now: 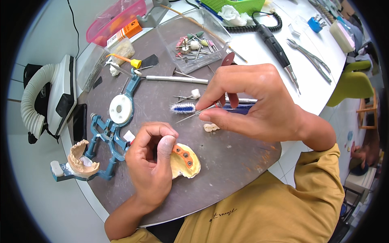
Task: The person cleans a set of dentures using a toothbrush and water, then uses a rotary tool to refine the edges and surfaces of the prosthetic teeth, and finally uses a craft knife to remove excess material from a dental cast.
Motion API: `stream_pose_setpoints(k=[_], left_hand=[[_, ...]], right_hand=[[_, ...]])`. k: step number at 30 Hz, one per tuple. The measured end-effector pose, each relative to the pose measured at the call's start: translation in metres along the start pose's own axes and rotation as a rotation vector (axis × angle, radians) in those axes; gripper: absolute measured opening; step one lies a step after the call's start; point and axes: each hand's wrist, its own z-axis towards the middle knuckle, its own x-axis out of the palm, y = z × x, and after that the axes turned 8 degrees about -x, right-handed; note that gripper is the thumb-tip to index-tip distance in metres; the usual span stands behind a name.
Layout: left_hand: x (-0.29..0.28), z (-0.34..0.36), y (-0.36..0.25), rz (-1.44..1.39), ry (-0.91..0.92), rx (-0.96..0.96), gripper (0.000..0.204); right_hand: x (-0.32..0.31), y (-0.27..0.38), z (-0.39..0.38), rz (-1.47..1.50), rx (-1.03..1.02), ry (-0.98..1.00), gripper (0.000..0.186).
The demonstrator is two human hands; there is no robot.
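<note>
— Counted, largest first?
— One grey mat (227,162), one blue articulator (106,133) with a plaster jaw cast (83,162) mounted at its left end, one clear box of burs (193,40), one yellowish cast (187,163) bearing an orange strip, one small loose tooth piece (210,127).
— Grips?
— Left hand (152,166) curled tight about the yellowish cast near the mat's front, thumb pressed on top. Right hand (251,103) pinched narrow on a thin metal tool (193,114), tip possibly over the blue-bristled brush (183,107); hard to tell.
— In the way?
— Right hand covering a pen-like handle; handpiece (277,50) and pliers (310,56) well apart, beyond.
</note>
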Motion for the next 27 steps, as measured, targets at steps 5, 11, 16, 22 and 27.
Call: stream_pose_setpoints(k=[5, 11, 16, 22, 27], left_hand=[[0.000, 0.000, 0.006, -0.100, 0.041, 0.067, 0.004], [0.000, -0.002, 0.011, -0.156, 0.019, 0.101, 0.006], [-0.001, 0.001, 0.010, -0.177, 0.069, 0.088, 0.005], [-0.006, 0.001, 0.011, -0.326, 0.104, 0.068, 0.004], [-0.009, -0.001, 0.014, -0.363, 0.089, 0.072, 0.006]], right_hand=[[0.022, -0.012, -0.005, -0.278, -0.158, 0.106, 0.015], [0.009, -0.019, 0.008, -0.471, -0.215, 0.015, 0.013], [0.011, -0.023, 0.017, -0.823, -0.190, 0.233, 0.009], [0.024, -0.009, 0.032, -1.012, -0.140, 0.347, 0.012], [0.023, -0.007, 0.031, -0.968, -0.115, 0.280, 0.012]])
